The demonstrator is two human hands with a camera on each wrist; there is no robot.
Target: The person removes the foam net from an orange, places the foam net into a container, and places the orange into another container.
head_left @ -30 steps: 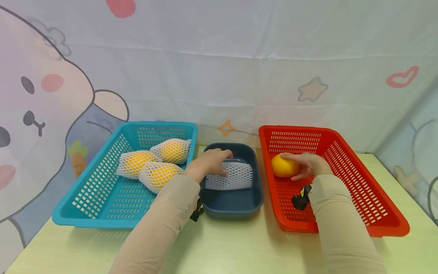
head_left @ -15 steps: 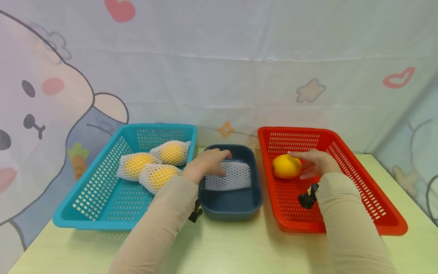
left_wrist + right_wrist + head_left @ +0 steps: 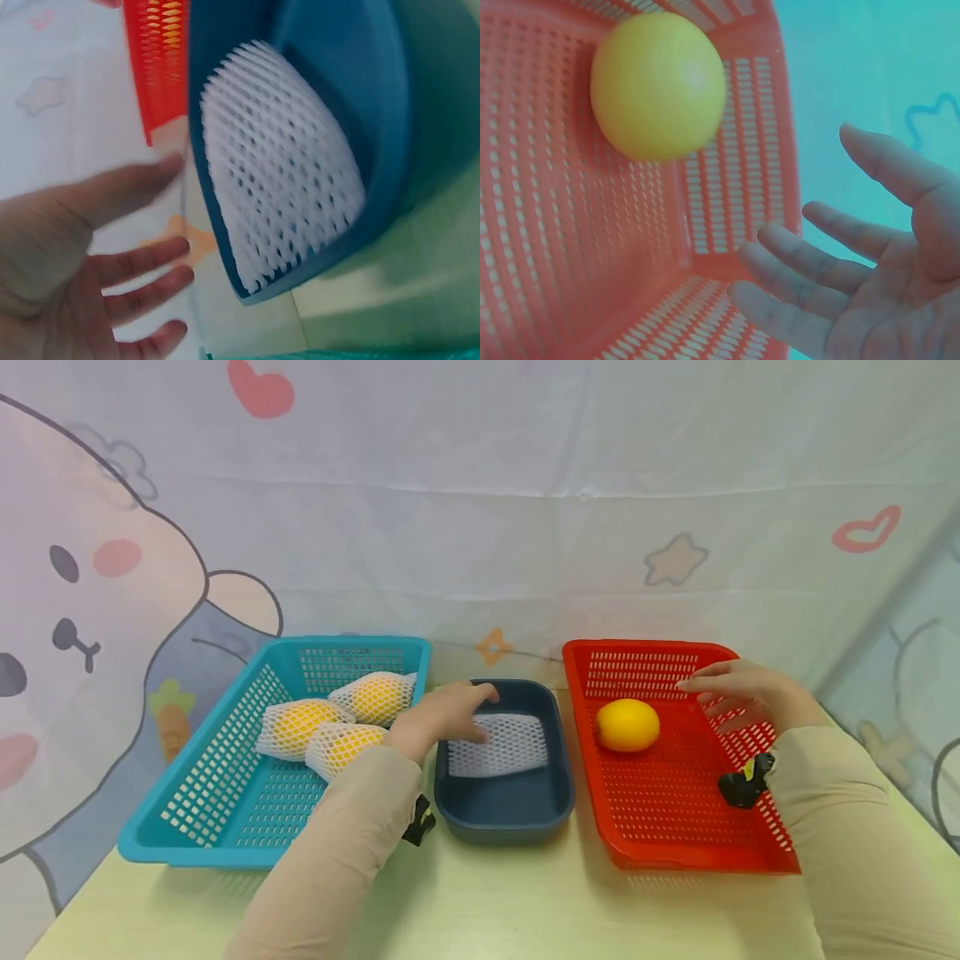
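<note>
My left hand (image 3: pixel 442 718) hovers over the left edge of a dark blue tub (image 3: pixel 504 814), fingers spread and holding nothing. In the tub lies a white foam net sleeve (image 3: pixel 510 747), flat and apart from the fingers in the left wrist view. Over the right side of the red basket (image 3: pixel 667 810), my right hand (image 3: pixel 750 693) is raised with loosely spread fingers and nothing in them. A bare yellow lemon-like fruit (image 3: pixel 628 725) rests on that basket's floor at the left; in the right wrist view the fruit (image 3: pixel 658 86) is well apart from the fingertips (image 3: pixel 746 251).
A turquoise basket (image 3: pixel 217 852) at the left holds several net-wrapped yellow fruits (image 3: pixel 300 727), partly hidden by the left arm. All containers stand on a pale wooden table (image 3: pixel 525 902), before a printed cloth backdrop (image 3: pixel 480 527).
My right hand has moved away from the yellow fruit to the right and up, leaving it in the red basket. The left hand has shifted slightly left.
</note>
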